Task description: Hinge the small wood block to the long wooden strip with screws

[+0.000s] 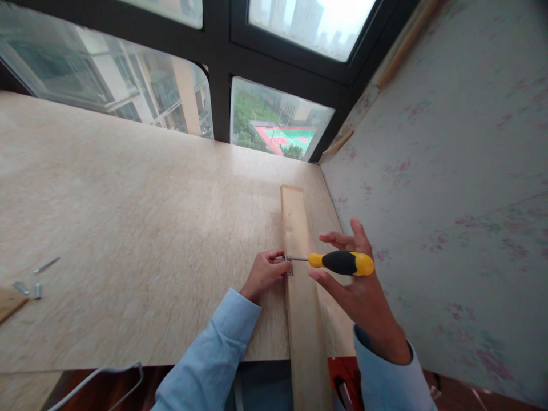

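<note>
A yellow-and-black screwdriver (342, 263) reaches leftward over a long wooden board (302, 308), its thin shaft ending at a small metal bracket (290, 269) on the board's left edge. My left hand (266, 273) pinches the bracket right beside the tip; the fingertips partly cover it, and any screw there is too small to make out. Around the screwdriver handle, my right hand (357, 279) has its thumb and fingers spread apart. The handle lies in front of the palm, and the fingers are not wrapped round it.
The board runs across the marbled tabletop (149, 228) and past its front edge. At far left lie small metal pieces (37, 291), a thin pointed metal item (46, 265) and a wood piece (11, 302). A floral wall (449, 200) stands right; a white cable (98, 374) hangs at the front.
</note>
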Tool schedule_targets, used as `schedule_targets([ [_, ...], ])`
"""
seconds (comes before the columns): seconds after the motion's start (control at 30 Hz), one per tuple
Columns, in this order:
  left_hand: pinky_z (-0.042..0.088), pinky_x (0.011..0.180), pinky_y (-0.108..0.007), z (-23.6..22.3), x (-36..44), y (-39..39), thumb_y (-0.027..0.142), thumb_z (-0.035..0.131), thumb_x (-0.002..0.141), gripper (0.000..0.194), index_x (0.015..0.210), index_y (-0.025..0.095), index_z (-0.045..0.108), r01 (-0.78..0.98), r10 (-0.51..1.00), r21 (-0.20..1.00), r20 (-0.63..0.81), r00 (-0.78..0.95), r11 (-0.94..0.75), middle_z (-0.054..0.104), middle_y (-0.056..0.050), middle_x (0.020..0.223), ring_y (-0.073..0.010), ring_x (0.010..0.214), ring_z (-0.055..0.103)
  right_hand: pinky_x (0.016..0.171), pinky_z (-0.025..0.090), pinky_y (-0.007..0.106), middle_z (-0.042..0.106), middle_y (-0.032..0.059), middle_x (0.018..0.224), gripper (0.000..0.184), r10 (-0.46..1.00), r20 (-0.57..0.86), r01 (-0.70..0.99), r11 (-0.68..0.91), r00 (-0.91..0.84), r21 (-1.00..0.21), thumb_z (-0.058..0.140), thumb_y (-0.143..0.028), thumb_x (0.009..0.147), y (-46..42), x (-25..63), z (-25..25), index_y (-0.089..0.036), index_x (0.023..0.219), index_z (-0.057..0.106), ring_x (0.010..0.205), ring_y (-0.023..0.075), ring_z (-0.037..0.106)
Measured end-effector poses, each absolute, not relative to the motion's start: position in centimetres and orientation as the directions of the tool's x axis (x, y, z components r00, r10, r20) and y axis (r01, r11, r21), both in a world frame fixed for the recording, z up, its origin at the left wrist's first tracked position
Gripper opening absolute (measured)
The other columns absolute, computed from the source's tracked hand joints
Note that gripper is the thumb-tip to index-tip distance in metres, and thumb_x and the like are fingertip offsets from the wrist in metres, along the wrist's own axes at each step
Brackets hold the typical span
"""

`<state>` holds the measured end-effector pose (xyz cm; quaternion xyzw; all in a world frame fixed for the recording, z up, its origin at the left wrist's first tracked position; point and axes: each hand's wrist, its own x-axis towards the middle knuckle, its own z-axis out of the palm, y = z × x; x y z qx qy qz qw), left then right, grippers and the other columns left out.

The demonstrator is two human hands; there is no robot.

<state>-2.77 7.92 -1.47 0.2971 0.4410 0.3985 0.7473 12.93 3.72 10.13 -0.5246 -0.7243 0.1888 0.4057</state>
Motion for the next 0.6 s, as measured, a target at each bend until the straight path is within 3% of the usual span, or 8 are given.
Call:
schedule_targets([
  [0.07,0.051,0.054,-0.021,-1.4,-2.8,7.9,0.014,0.072,0.066,0.037,0.104,0.013,0.074,-0.337,0.853,0.789,-0.428,0.298,0.514,0.075,-0.008,0.086,-0.0163,0.070,0.069,0.103,0.049,0.048,0.059,0.0084,0.135,0.084,0.927,0.332,0.598,0.366,-0.171,-0.713,0.064,-0.035,0.092,3.3,13.1,10.5,-0.034,0.156,0.009,0.121,0.0225,0.060],
  [0.17,0.051,0.054,-0.021,-1.4,-2.8,7.9,0.015,0.073,0.066,0.038,0.104,0.013,0.074,-0.343,0.854,0.786,-0.428,0.297,0.514,0.075,-0.009,0.087,-0.0163,0.070,0.069,0.105,0.048,0.048,0.069,0.0048,0.123,0.075,0.934,0.299,0.641,0.351,-0.194,-0.683,0.060,-0.032,0.094,2.9,13.4,10.9,-0.033,0.155,0.017,0.117,0.0222,0.063],
  [0.27,0.050,0.053,-0.020,-1.6,-2.8,7.9,0.015,0.074,0.065,0.038,0.103,0.012,0.074,-0.340,0.857,0.791,-0.423,0.296,0.508,0.075,-0.008,0.086,-0.0154,0.068,0.068,0.090,0.057,0.044,0.075,0.0022,0.097,0.086,0.928,0.365,0.668,0.317,-0.073,-0.673,0.076,-0.039,0.082,3.1,13.6,10.6,-0.028,0.153,0.027,0.094,0.0236,0.071],
  [0.37,0.050,0.052,-0.020,-1.7,-2.7,8.0,0.014,0.073,0.064,0.037,0.102,0.012,0.074,-0.331,0.853,0.792,-0.428,0.298,0.513,0.074,-0.007,0.083,-0.0151,0.066,0.067,0.077,0.060,0.039,0.070,-0.0016,0.082,0.098,0.906,0.422,0.666,0.297,0.030,-0.685,0.086,-0.045,0.068,3.6,13.7,10.0,-0.026,0.149,0.034,0.074,0.0206,0.070],
  [0.47,0.051,0.052,-0.021,-1.7,-2.8,8.0,0.013,0.073,0.064,0.037,0.101,0.012,0.074,-0.343,0.852,0.785,-0.430,0.298,0.516,0.074,-0.006,0.080,-0.0153,0.067,0.068,0.082,0.059,0.038,0.069,0.0020,0.100,0.101,0.925,0.379,0.581,0.328,-0.036,-0.745,0.084,-0.046,0.071,3.8,13.9,9.7,-0.031,0.152,0.026,0.085,0.0200,0.069],
  [0.6,0.050,0.053,-0.020,-1.6,-2.8,7.9,0.014,0.073,0.065,0.038,0.103,0.012,0.074,-0.351,0.855,0.784,-0.422,0.303,0.512,0.075,-0.008,0.085,-0.0155,0.069,0.068,0.099,0.053,0.045,0.060,0.0065,0.136,0.082,0.952,0.252,0.507,0.307,-0.176,-0.805,0.065,-0.034,0.091,3.1,14.3,10.0,-0.038,0.154,0.014,0.114,0.0210,0.065],
])
